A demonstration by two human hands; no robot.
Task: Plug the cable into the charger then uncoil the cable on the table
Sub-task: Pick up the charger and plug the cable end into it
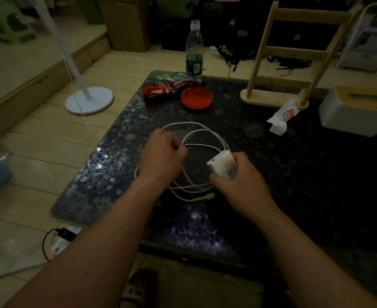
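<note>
A white cable (207, 132) lies in loose coils on the dark speckled table (107, 174). One yellowish plug end (204, 197) rests on the table near my right wrist. My right hand (241, 185) grips a white charger block (222, 164), its port face turned to the left. My left hand (161, 156) is closed on a strand of the cable at the left side of the coil; the end it may hold is hidden by the fingers. Charger and cable are not joined in view.
At the back of the table sit a red lid (197, 98), snack wrappers (161, 91) and a plastic bottle (194, 50). A wooden rack (278, 63), crumpled paper (281, 118) and a white tissue box (356, 110) stand at the right. A lamp base (89, 101) is on the floor.
</note>
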